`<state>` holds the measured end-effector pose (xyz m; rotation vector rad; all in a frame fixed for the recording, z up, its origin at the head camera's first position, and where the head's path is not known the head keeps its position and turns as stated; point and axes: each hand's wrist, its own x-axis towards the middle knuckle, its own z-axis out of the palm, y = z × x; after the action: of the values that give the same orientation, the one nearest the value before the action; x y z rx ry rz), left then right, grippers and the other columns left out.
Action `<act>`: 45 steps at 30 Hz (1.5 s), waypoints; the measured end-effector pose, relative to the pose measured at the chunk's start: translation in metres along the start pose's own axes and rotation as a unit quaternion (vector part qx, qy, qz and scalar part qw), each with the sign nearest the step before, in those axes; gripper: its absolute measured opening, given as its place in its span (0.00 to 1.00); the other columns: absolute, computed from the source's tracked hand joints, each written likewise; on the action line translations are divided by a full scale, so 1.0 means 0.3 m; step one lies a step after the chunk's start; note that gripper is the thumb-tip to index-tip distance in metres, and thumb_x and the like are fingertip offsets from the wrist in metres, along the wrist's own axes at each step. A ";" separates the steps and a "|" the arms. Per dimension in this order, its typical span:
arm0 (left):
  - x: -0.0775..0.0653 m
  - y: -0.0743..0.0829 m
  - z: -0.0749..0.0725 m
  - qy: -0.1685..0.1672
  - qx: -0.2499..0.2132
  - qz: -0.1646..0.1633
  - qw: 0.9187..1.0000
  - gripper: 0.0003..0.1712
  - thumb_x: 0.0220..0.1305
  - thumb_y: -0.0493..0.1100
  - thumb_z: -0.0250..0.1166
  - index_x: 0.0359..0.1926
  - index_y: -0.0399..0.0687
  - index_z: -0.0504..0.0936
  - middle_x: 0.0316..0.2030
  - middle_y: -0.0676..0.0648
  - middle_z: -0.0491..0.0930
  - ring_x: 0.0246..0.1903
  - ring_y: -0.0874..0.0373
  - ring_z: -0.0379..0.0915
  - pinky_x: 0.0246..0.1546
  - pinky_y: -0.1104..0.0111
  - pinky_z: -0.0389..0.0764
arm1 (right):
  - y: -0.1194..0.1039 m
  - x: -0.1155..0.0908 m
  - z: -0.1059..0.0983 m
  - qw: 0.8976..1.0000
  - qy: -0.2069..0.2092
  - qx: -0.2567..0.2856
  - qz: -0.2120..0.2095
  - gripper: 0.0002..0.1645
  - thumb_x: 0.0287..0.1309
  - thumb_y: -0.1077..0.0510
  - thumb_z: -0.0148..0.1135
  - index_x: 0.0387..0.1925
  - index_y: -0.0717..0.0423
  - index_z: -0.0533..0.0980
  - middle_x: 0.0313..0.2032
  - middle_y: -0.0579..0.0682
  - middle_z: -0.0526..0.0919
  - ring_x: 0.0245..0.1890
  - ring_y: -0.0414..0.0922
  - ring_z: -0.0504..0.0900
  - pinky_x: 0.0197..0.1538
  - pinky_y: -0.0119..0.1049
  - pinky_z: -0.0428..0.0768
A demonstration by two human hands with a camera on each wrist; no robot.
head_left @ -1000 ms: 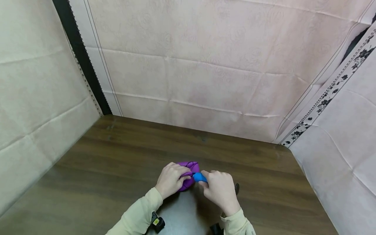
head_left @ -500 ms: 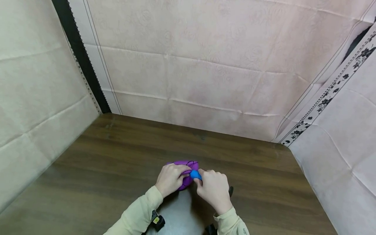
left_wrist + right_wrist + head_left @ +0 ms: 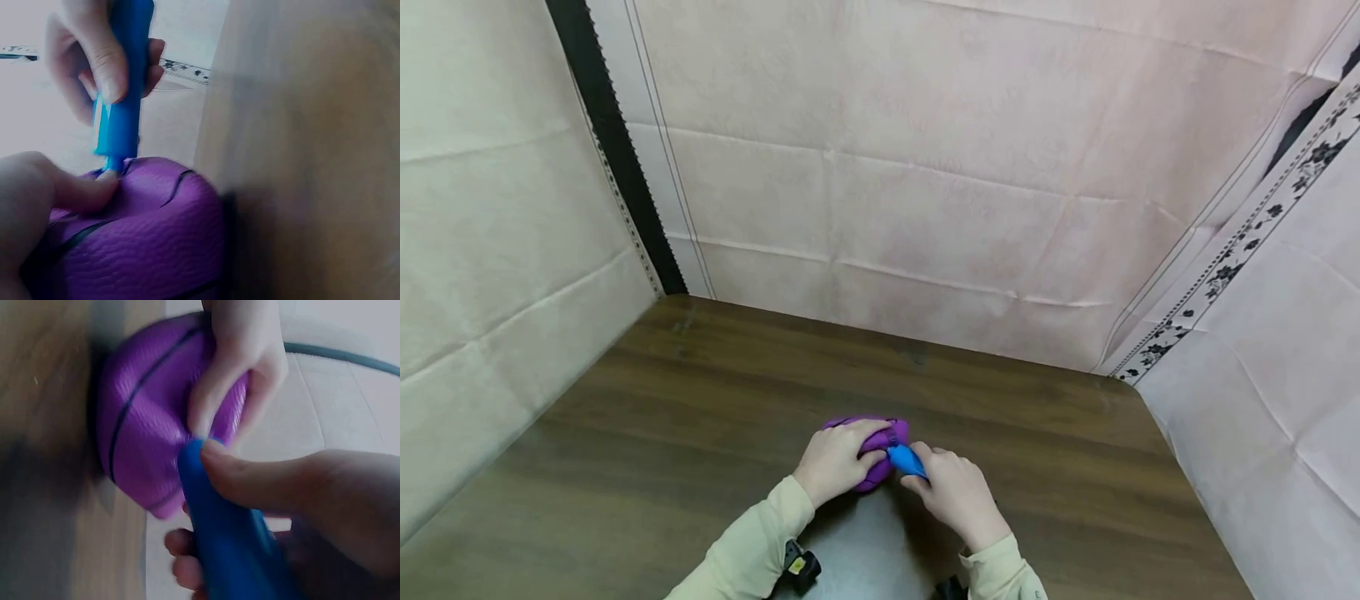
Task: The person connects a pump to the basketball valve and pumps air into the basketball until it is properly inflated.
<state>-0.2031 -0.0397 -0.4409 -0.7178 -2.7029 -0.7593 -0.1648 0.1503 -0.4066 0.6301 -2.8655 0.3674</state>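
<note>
As my head view shows, the left hand [image 3: 837,462] grips a bumpy, black-lined purple ball [image 3: 150,232] at six o'clock; the right hand [image 3: 957,493] holds a smooth blue tube [image 3: 907,460] at its three o'clock.

The purple ball [image 3: 156,244] at the left hand [image 3: 835,462] looks pebbled, the blue tube [image 3: 125,128] in the right hand [image 3: 957,493] smooth plastic, the tabletop [image 3: 625,450] below wood-grained.

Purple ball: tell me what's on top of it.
The left hand lies over the purple ball, beside the narrow tip of the blue tool. The surface under that hand is covered, as is the tip's end.
</note>
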 end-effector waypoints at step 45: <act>0.009 -0.158 -0.117 0.172 0.130 -0.023 0.976 0.22 0.55 0.40 0.72 0.52 0.62 0.84 0.39 0.50 0.87 0.37 0.51 0.82 0.36 0.59 0.77 | 0.158 -0.021 -0.101 0.984 -0.118 0.124 -0.039 0.07 0.61 0.62 0.59 0.40 0.51 0.79 0.20 0.36 0.72 0.20 0.29 0.65 0.25 0.28 0.66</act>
<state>-0.2265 -0.0929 -0.4306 -0.4197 -2.4425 -0.4720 -0.1758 0.2029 -0.3886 0.8812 -3.0312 0.6876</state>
